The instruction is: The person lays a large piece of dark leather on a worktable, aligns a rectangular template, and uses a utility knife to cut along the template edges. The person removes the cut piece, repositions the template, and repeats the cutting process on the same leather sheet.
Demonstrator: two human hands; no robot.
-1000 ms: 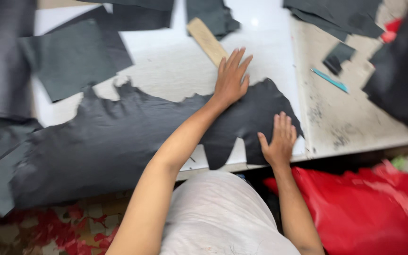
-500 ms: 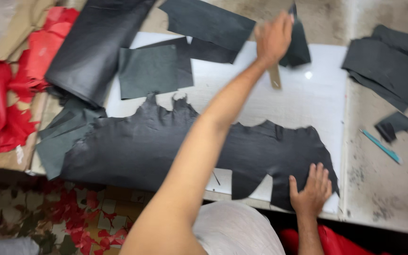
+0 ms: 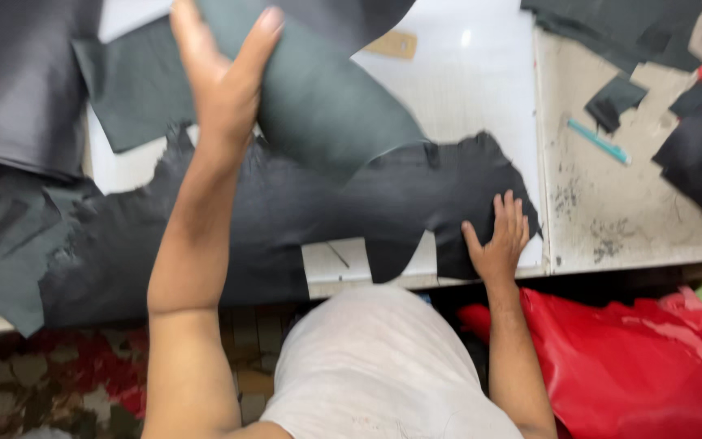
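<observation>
My left hand (image 3: 223,77) is raised over the white cutting board (image 3: 481,89), gripping the edge of a dark grey-green leather piece (image 3: 331,89) that curves down onto the table. Below it a large ragged black hide (image 3: 286,215) lies spread across the board and hangs off the left end. My right hand (image 3: 499,240) rests flat, fingers spread, on the right end of that hide near the table's front edge.
A tan wooden ruler (image 3: 392,45) lies on the board behind the lifted piece. A teal tool (image 3: 599,142) and dark leather scraps (image 3: 615,102) sit on the worn table at right. More dark hides (image 3: 18,81) pile at left. Red leather (image 3: 652,366) lies below the table.
My left hand, which was reaching to the far end of the board, has taken hold of a dark leather piece and pulled it back over the hide. My right hand stays on the hide.
</observation>
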